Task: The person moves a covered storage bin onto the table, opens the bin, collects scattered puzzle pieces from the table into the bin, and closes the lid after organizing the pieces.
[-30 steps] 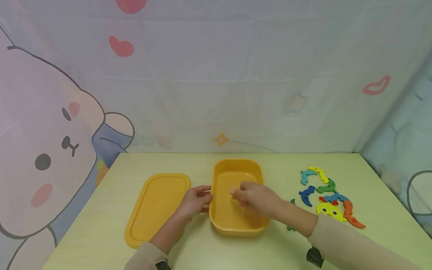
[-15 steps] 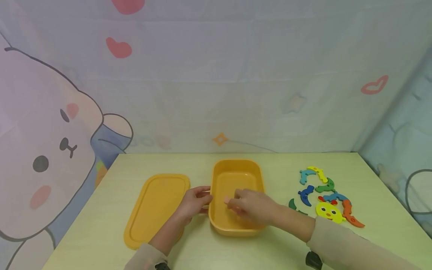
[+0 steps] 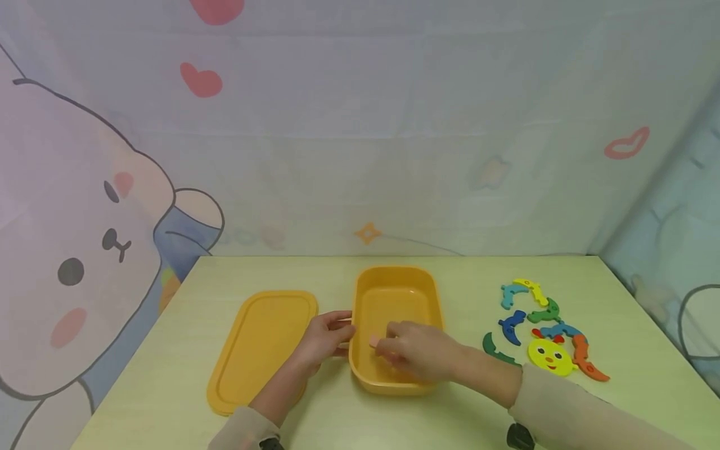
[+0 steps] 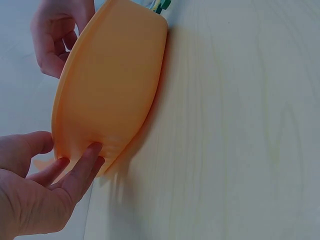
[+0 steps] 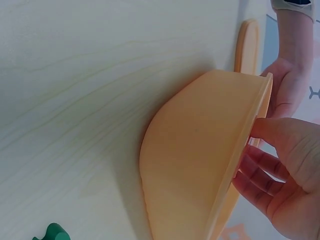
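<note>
A yellow-orange plastic box (image 3: 396, 386) stands without its lid on the table in the head view. My left hand (image 3: 323, 337) holds its left side; in the left wrist view the thumb is at the rim and the fingers lie against the outer wall. Inside the box, low over the floor, my right hand (image 3: 416, 350) pinches a small pinkish piece (image 3: 374, 340). Only its end shows past the fingers, so its kind is unclear. In the right wrist view the box wall hides part of the right fingertips (image 5: 242, 182).
A matching flat lid (image 3: 264, 350) lies left of the box. To the right are several coloured curved puzzle pieces, among them a blue one (image 3: 512, 327) and a green one (image 3: 497, 350), and a yellow smiling head piece (image 3: 550, 356). A printed cloth (image 3: 422, 125) hangs behind the table.
My right hand has moved left and toward me inside the box, carrying the pinkish piece. The left hand and the box have stayed in place.
</note>
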Tool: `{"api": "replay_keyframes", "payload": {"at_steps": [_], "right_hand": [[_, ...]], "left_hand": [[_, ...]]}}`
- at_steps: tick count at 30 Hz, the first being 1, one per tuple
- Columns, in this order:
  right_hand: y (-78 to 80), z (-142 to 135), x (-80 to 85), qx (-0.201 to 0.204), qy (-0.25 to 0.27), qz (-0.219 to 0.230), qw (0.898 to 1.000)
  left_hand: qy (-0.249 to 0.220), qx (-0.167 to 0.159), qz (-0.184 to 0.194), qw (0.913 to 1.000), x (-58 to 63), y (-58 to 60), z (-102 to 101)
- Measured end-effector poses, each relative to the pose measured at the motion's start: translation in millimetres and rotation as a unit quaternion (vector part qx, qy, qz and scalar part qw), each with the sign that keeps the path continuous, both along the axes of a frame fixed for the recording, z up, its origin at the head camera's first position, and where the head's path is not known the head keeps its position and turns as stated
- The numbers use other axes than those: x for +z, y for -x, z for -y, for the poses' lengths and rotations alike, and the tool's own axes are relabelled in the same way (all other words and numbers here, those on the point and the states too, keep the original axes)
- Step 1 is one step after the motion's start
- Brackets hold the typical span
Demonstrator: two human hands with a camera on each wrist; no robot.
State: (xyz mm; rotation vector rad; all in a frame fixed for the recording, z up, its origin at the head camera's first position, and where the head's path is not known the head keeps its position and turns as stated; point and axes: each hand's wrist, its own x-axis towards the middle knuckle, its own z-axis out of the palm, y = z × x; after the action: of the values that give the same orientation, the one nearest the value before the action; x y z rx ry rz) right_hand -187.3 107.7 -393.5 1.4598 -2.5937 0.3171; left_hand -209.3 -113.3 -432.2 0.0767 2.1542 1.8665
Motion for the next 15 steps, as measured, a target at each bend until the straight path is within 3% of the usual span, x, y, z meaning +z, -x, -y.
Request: {"api": "replay_keyframes", "payload": {"at_steps": [10, 15], "right_hand": [[1.9, 1.0, -1.6, 0.0, 0.005, 0.0, 1.0], [0.2, 2.0, -1.3, -0.019, -0.014, 0.03, 0.999]], "left_hand": [[-0.006, 0.004, -0.005, 1.0, 0.3, -0.1, -0.5], [-0.002, 0.006, -0.006, 1.0, 0.5, -1.3, -0.3]]}}
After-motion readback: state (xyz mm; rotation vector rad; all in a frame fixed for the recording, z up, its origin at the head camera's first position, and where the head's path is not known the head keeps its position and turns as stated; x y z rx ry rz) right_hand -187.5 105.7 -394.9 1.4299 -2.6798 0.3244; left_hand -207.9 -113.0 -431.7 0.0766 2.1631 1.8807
